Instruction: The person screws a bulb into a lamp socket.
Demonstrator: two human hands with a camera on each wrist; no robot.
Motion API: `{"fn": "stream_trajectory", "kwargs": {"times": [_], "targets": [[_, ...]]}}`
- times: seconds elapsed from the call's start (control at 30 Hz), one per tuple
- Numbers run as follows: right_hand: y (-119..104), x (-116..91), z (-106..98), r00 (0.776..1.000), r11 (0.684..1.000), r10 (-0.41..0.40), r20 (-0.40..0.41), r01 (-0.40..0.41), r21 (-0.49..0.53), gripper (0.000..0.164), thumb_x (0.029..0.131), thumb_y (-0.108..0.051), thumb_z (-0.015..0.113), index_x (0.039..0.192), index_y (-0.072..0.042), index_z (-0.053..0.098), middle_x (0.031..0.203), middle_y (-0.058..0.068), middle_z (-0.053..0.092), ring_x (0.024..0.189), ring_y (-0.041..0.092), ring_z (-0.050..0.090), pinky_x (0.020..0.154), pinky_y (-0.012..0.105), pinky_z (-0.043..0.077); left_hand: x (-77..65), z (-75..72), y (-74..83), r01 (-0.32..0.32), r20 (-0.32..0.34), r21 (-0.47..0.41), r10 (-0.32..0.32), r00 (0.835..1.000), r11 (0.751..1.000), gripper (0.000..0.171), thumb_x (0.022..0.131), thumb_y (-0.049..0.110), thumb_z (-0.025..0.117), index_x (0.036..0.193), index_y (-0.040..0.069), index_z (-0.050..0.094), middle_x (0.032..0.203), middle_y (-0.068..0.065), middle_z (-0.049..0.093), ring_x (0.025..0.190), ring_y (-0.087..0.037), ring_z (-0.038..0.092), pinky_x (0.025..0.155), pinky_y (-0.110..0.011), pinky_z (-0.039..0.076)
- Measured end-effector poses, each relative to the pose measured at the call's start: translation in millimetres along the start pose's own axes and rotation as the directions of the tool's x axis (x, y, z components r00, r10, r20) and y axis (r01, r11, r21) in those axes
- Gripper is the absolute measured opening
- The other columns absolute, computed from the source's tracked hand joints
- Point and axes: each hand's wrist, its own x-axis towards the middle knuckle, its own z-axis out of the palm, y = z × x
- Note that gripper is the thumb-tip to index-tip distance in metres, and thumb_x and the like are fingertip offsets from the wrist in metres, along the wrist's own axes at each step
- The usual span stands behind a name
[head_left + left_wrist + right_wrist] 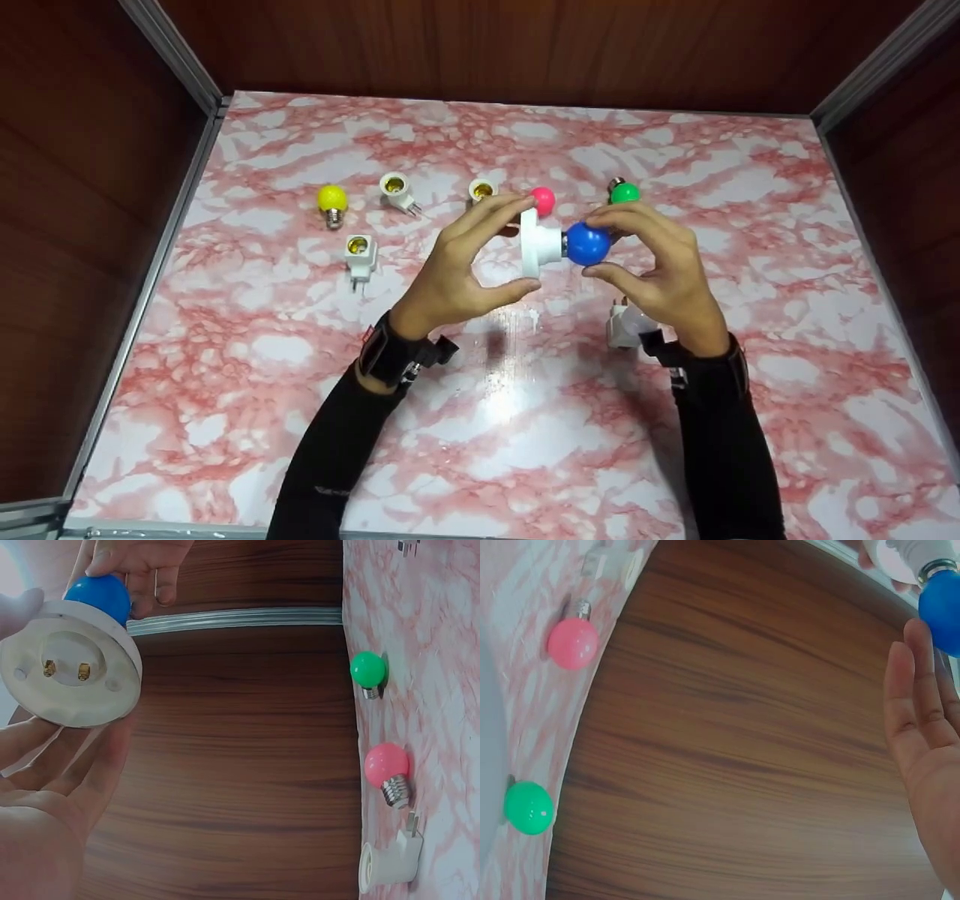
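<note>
My left hand (463,266) grips a round white lamp holder (531,244) by its wide base, thumb below and fingers above. The underside of the base, with two brass terminals, faces the left wrist camera. A blue light bulb (589,244) sits in the holder's socket, lying sideways, with a strip of its metal screw cap showing at the mouth. My right hand (664,270) pinches the blue bulb between thumb and fingertips. Both things are held up above the table. In the right wrist view the bulb (941,611) is partly cut off by the frame edge.
Behind the hands lie a pink bulb (543,200), a green bulb (625,193) and a partly hidden plug socket (482,189). At left are a yellow bulb (332,199) and two plug-in sockets (395,186). A white bulb (637,321) in a plug adapter (619,330) lies under the right wrist.
</note>
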Motion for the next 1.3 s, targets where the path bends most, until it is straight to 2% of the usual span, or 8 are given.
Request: {"fn": "stream_trajectory", "kwargs": {"times": [0.1, 0.47, 0.63, 0.9, 1.0, 1.17, 1.3], "targets": [[-1, 0, 0, 1.000, 1.000, 0.006, 0.000, -0.006, 0.000, 0.045, 0.084, -0.009, 0.088, 0.123, 0.008, 0.072, 0.118, 0.025, 0.074, 0.110, 0.009, 0.072, 0.095, 0.017, 0.059, -0.3, 0.6, 0.7, 0.004, 0.001, -0.001, -0.004, 1.000, 1.000, 0.082, 0.086, 0.028, 0.090, 0.152, -0.004, 0.053, 0.150, -0.021, 0.058, 0.135, -0.024, 0.063, 0.108, -0.028, 0.059], [-5, 0, 2, 0.999, 0.998, 0.047, -0.008, -0.047, -0.045, 0.046, 0.089, -0.014, 0.081, 0.129, 0.005, 0.070, 0.121, 0.023, 0.072, 0.109, 0.005, 0.068, 0.098, 0.017, 0.056, 1.0, 2.7, 0.8, 0.029, -0.010, 0.012, -0.029, 1.000, 1.000, 0.081, 0.086, 0.030, 0.090, 0.152, 0.000, 0.055, 0.146, -0.019, 0.061, 0.127, -0.020, 0.066, 0.106, -0.030, 0.060], [-6, 2, 2, 0.999, 0.998, 0.039, -0.030, -0.040, -0.043, 0.045, 0.091, -0.014, 0.081, 0.130, 0.005, 0.070, 0.122, 0.024, 0.071, 0.110, 0.006, 0.069, 0.097, 0.017, 0.057, 2.0, 3.9, 0.3, 0.027, -0.023, 0.017, -0.027, 0.999, 0.999, 0.082, 0.086, 0.032, 0.091, 0.152, 0.000, 0.055, 0.145, -0.019, 0.063, 0.126, -0.018, 0.067, 0.107, -0.029, 0.059], [-9, 2, 1, 0.997, 0.999, 0.028, -0.078, -0.031, -0.044, 0.047, 0.084, -0.005, 0.087, 0.128, 0.005, 0.072, 0.119, 0.023, 0.075, 0.106, 0.006, 0.072, 0.094, 0.017, 0.059, 0.8, 4.9, -0.4, 0.058, -0.006, 0.031, -0.058, 0.998, 0.998, 0.081, 0.084, 0.029, 0.092, 0.151, 0.002, 0.055, 0.149, -0.016, 0.062, 0.134, -0.019, 0.063, 0.110, -0.032, 0.058], [-9, 2, 0, 0.995, 0.999, 0.030, -0.091, -0.034, -0.037, 0.048, 0.081, -0.002, 0.089, 0.126, 0.005, 0.073, 0.117, 0.023, 0.076, 0.105, 0.006, 0.072, 0.094, 0.018, 0.060, 0.1, 5.7, -0.3, 0.078, 0.010, 0.061, -0.079, 0.997, 0.995, 0.081, 0.083, 0.029, 0.093, 0.151, 0.003, 0.055, 0.150, -0.015, 0.062, 0.136, -0.019, 0.062, 0.114, -0.033, 0.056], [-10, -1, -1, 0.995, 0.998, 0.048, -0.088, -0.050, -0.028, 0.051, 0.075, 0.007, 0.089, 0.124, 0.005, 0.074, 0.115, 0.023, 0.077, 0.104, 0.005, 0.073, 0.093, 0.019, 0.061, -1.9, 6.7, 0.4, 0.112, 0.040, 0.133, -0.118, 0.992, 0.985, 0.079, 0.085, 0.035, 0.091, 0.151, 0.008, 0.057, 0.150, -0.012, 0.060, 0.140, -0.020, 0.057, 0.121, -0.032, 0.049], [-10, -3, -3, 0.996, 0.997, 0.064, -0.063, -0.066, -0.026, 0.053, 0.075, 0.011, 0.089, 0.125, 0.003, 0.074, 0.117, 0.023, 0.077, 0.107, 0.006, 0.073, 0.093, 0.020, 0.060, -2.5, 6.1, 1.3, 0.133, 0.060, 0.163, -0.144, 0.988, 0.978, 0.079, 0.085, 0.037, 0.091, 0.151, 0.010, 0.058, 0.150, -0.010, 0.059, 0.142, -0.020, 0.055, 0.123, -0.033, 0.047]]}}
